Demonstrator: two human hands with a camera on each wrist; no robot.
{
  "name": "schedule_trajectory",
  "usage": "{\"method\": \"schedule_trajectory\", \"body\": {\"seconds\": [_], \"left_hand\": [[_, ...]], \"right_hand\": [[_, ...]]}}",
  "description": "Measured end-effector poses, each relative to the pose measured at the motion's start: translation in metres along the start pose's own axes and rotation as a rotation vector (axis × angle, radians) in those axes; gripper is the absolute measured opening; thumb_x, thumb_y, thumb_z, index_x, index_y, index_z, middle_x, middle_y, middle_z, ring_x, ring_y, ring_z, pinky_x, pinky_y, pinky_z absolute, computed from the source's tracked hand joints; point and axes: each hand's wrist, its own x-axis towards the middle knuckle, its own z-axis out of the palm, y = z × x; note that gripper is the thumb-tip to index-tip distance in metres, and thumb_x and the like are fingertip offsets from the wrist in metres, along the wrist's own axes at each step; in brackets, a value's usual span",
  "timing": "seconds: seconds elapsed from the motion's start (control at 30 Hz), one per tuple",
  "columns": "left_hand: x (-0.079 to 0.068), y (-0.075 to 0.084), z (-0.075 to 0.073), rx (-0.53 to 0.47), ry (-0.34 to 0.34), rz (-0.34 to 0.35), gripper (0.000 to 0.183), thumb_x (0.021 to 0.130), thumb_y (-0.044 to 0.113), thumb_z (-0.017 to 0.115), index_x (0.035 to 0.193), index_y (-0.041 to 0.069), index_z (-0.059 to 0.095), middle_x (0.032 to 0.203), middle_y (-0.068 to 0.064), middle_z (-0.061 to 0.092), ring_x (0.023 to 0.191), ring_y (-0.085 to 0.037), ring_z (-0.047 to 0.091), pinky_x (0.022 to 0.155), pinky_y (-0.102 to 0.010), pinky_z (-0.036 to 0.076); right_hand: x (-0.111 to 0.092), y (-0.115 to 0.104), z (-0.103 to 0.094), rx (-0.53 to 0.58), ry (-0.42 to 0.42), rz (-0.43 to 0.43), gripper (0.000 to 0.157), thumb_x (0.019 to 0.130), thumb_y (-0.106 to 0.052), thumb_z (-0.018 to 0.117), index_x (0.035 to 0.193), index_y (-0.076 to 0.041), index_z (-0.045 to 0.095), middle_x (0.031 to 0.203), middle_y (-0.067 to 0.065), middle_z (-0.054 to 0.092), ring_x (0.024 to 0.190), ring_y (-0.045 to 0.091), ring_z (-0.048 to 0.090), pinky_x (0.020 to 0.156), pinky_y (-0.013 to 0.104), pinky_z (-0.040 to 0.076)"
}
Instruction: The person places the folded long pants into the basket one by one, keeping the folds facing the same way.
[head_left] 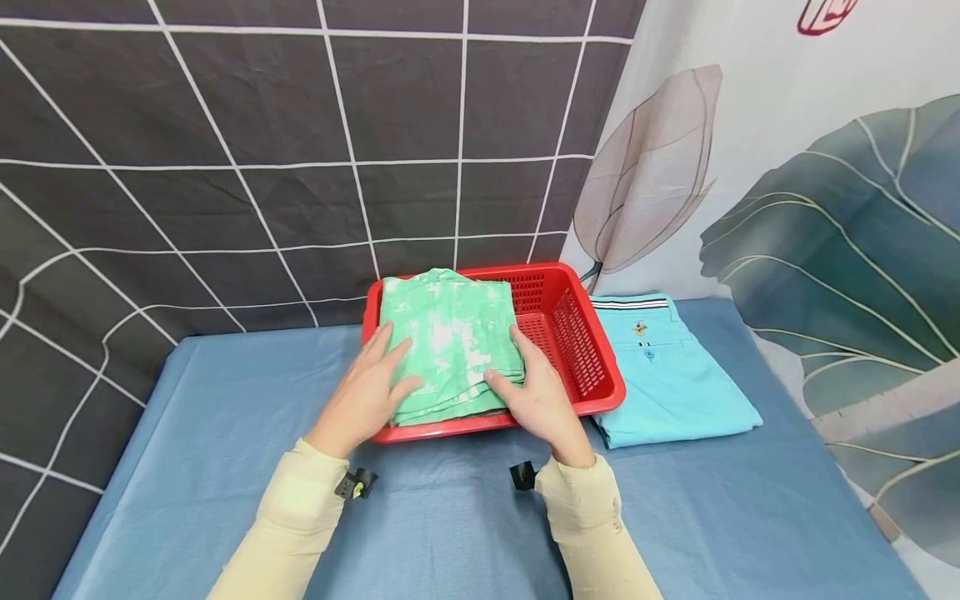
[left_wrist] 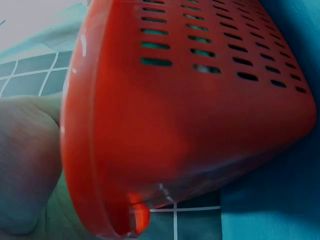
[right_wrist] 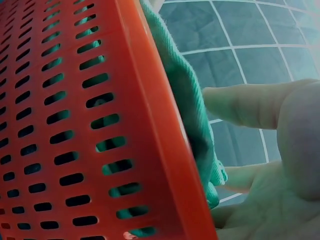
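Observation:
A folded green-and-white mottled cloth lies in the left part of a red perforated plastic basket. At its left side rests my left hand, fingers spread and thumb on the cloth. My right hand lies along the cloth's right edge, with the thumb over its front corner. In the left wrist view the basket wall hides most of the left hand. The right wrist view shows the green cloth above the rim, with the right hand's thumb at its edge.
Folded light-blue trousers with a striped waistband lie right of the basket, against it. Everything stands on a blue-covered table. Behind hang a dark grid-patterned cloth and a white leaf-print curtain.

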Motion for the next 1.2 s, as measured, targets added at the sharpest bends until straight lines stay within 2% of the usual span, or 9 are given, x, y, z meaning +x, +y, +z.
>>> {"method": "schedule_trajectory", "body": {"seconds": [0.07, 0.17, 0.43, 0.67, 0.83, 1.03, 1.2], "left_hand": [[0.001, -0.001, 0.000, -0.010, -0.021, -0.004, 0.070, 0.094, 0.034, 0.072, 0.148, -0.004, 0.046, 0.162, -0.026, 0.021, 0.150, -0.042, 0.018, 0.118, -0.058, 0.023], [0.002, -0.003, -0.002, -0.014, -0.051, -0.011, 0.075, 0.093, 0.040, 0.072, 0.149, -0.002, 0.045, 0.163, -0.025, 0.019, 0.150, -0.042, 0.017, 0.118, -0.059, 0.020], [0.008, -0.006, -0.015, -0.005, -0.127, -0.012, 0.088, 0.087, 0.047, 0.077, 0.151, 0.000, 0.042, 0.163, -0.026, 0.019, 0.148, -0.043, 0.022, 0.119, -0.060, 0.014], [0.014, -0.007, -0.018, 0.029, -0.154, -0.002, 0.100, 0.081, 0.050, 0.081, 0.154, -0.001, 0.035, 0.164, -0.024, 0.015, 0.151, -0.036, 0.017, 0.121, -0.057, 0.006], [0.014, -0.007, -0.016, 0.024, -0.164, -0.003, 0.101, 0.082, 0.050, 0.081, 0.155, -0.001, 0.033, 0.165, -0.022, 0.014, 0.152, -0.034, 0.015, 0.121, -0.057, 0.002], [0.014, -0.008, -0.015, 0.021, -0.165, -0.006, 0.101, 0.081, 0.051, 0.080, 0.155, -0.001, 0.034, 0.165, -0.021, 0.016, 0.152, -0.034, 0.017, 0.119, -0.062, -0.001], [0.015, -0.011, -0.013, 0.026, -0.171, -0.021, 0.102, 0.080, 0.053, 0.080, 0.155, 0.000, 0.035, 0.165, -0.020, 0.017, 0.151, -0.035, 0.020, 0.117, -0.066, -0.005]], "right_hand": [[0.000, 0.000, -0.001, -0.014, 0.014, -0.019, 0.076, 0.095, -0.029, 0.067, 0.159, -0.011, 0.030, 0.162, 0.014, 0.028, 0.147, 0.031, 0.029, 0.117, 0.053, 0.028], [-0.001, 0.000, -0.002, -0.012, 0.030, -0.036, 0.071, 0.096, -0.030, 0.066, 0.157, -0.012, 0.035, 0.164, 0.013, 0.026, 0.149, 0.031, 0.025, 0.118, 0.054, 0.027], [0.000, 0.001, 0.001, -0.041, 0.051, -0.146, 0.061, 0.097, -0.025, 0.065, 0.153, -0.011, 0.045, 0.164, 0.010, 0.026, 0.150, 0.028, 0.025, 0.117, 0.053, 0.028], [0.000, 0.005, 0.004, -0.126, 0.005, -0.261, 0.058, 0.097, -0.022, 0.065, 0.150, -0.007, 0.047, 0.165, 0.012, 0.023, 0.152, 0.026, 0.020, 0.119, 0.051, 0.025], [-0.001, 0.006, 0.007, -0.168, -0.008, -0.268, 0.055, 0.100, -0.025, 0.062, 0.150, -0.006, 0.048, 0.164, 0.014, 0.024, 0.152, 0.028, 0.018, 0.120, 0.051, 0.023], [-0.001, 0.005, 0.011, -0.227, -0.033, -0.245, 0.046, 0.108, -0.025, 0.046, 0.149, -0.005, 0.049, 0.163, 0.018, 0.026, 0.152, 0.030, 0.018, 0.121, 0.051, 0.021], [-0.001, 0.005, 0.012, -0.237, -0.035, -0.238, 0.044, 0.108, -0.022, 0.045, 0.148, -0.004, 0.048, 0.162, 0.019, 0.027, 0.152, 0.031, 0.018, 0.120, 0.051, 0.021]]}}
